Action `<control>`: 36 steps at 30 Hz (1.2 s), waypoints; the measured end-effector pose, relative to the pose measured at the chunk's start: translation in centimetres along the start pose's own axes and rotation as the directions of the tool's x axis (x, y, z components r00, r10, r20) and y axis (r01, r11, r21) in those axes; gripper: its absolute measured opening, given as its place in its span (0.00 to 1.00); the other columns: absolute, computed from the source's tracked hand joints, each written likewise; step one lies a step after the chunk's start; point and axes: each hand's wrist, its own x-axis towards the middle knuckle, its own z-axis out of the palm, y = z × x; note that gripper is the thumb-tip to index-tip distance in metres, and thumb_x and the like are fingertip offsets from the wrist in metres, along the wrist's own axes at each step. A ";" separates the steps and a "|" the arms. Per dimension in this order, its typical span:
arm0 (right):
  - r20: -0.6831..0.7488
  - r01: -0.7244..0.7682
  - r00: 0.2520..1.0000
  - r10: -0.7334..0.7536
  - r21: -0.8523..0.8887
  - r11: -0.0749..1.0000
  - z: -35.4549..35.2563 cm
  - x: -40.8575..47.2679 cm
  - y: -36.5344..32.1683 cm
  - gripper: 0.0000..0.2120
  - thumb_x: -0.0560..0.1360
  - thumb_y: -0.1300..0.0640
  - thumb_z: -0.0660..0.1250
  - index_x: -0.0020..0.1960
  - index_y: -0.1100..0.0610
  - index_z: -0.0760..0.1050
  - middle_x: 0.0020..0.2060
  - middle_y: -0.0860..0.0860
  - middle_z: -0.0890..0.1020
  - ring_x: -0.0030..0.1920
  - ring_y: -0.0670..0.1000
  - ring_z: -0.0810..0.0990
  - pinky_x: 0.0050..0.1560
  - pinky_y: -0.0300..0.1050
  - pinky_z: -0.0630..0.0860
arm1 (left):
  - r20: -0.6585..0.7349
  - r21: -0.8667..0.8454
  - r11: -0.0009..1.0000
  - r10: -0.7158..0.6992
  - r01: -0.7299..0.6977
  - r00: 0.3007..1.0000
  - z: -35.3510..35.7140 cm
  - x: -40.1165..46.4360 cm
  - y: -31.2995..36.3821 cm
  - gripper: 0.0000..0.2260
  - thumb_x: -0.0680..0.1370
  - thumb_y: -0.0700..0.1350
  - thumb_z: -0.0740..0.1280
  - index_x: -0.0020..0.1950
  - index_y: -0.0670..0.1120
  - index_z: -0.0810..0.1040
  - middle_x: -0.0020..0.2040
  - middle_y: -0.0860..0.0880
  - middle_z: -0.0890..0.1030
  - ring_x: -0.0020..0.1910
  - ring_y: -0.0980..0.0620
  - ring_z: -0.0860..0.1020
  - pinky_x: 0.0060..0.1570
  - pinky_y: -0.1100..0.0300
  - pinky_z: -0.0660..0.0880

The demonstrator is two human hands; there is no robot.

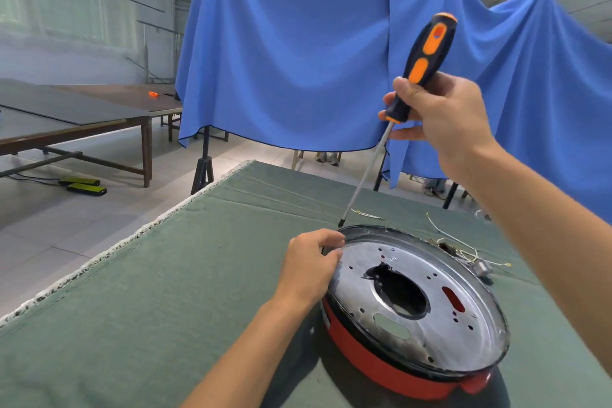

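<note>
Far-left rim of round red appliance base with silver perforated metal plate [470, 334] covered by left hand [311, 268]. Lower grip of black-and-orange screwdriver [427, 53] hidden inside right hand [443, 122]; tip at far rim, contact unclear. Both forearms cut by frame edges. Small orange object [153, 94] on far table too small to identify. Behind hanging blue cloth [298, 60], only shoes [328, 157] show.

Black-orange screwdriver [418, 76] tilted, tip at red cooker base [414, 311] rim.

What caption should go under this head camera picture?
Right hand points a screwdriver at the rim of a red appliance base gripped by the left hand.
</note>
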 end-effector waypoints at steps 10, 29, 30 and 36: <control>-0.277 -0.258 0.884 0.377 0.385 0.886 2.3 -1.4 7.4 0.08 0.75 0.58 0.70 0.39 0.59 0.74 0.33 0.53 0.81 0.27 0.48 0.82 0.33 0.44 0.81 | -0.398 0.177 0.976 -0.043 0.123 0.916 -2.9 -0.5 1.7 0.12 0.69 0.40 0.65 0.48 0.48 0.65 0.47 0.52 0.71 0.48 0.52 0.68 0.48 0.55 0.66; 0.074 -0.221 0.903 0.424 -0.766 0.604 6.2 -8.0 11.2 0.18 0.71 0.37 0.65 0.43 0.53 0.72 0.37 0.47 0.78 0.41 0.52 0.78 0.38 0.47 0.73 | -0.145 0.533 0.750 -0.375 0.392 0.916 -4.4 2.1 -4.0 0.10 0.80 0.42 0.59 0.53 0.38 0.75 0.54 0.36 0.79 0.54 0.37 0.77 0.43 0.53 0.69; 0.121 -0.154 0.882 0.455 -0.839 0.522 6.2 -8.5 10.9 0.19 0.69 0.37 0.65 0.37 0.53 0.72 0.33 0.47 0.78 0.37 0.52 0.77 0.34 0.44 0.69 | -0.139 0.581 0.708 -0.398 0.400 0.907 -4.4 1.9 -4.3 0.09 0.79 0.41 0.59 0.54 0.37 0.74 0.56 0.36 0.78 0.55 0.37 0.77 0.44 0.54 0.68; 0.243 0.013 0.844 0.478 -0.900 0.435 7.0 -9.8 9.2 0.13 0.74 0.57 0.60 0.33 0.58 0.61 0.34 0.52 0.71 0.40 0.58 0.72 0.32 0.43 0.62 | -0.154 0.657 0.640 -0.402 0.397 0.903 -2.8 0.5 -3.2 0.13 0.77 0.40 0.62 0.61 0.40 0.66 0.61 0.40 0.72 0.59 0.38 0.75 0.50 0.51 0.70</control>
